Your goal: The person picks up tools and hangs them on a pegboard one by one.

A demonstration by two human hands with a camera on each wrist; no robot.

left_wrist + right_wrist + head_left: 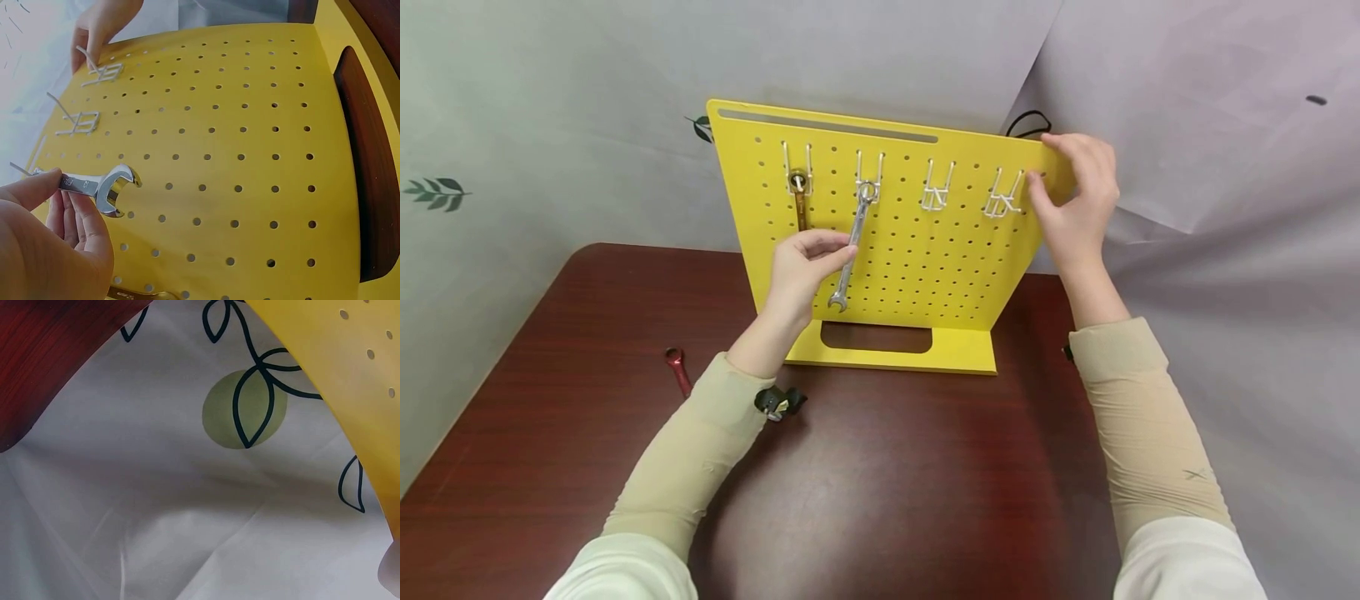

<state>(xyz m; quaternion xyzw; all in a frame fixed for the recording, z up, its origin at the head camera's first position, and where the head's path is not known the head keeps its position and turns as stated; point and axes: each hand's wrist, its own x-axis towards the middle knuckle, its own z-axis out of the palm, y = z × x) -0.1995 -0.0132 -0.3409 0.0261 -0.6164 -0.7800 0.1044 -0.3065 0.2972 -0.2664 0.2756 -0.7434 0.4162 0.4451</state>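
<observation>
In the upper middle of the head view, a yellow board stands tilted on the worktop, with four white hooks in a row near its top. The silver wrench is in front of the second hook from the left, ring end up at the wire and open end pointing down; whether the ring is fully over the hook I cannot tell. The left hand pinches its shaft between thumb and fingers. The right hand grasps the board's edge at the upper right, thumb on the front face.

Just left of the silver wrench, a gold wrench hangs by its ring from the first hook; the left hand hides its lower part, though its end shows at the bottom edge of the left wrist view. The third hook and fourth hook carry nothing, the fourth near the right thumb. At the left of the frame, a red wrench lies on the worktop, its lower part covered by the left sleeve. Behind the board's upper right, a black loop shows against the pale cloth.
</observation>
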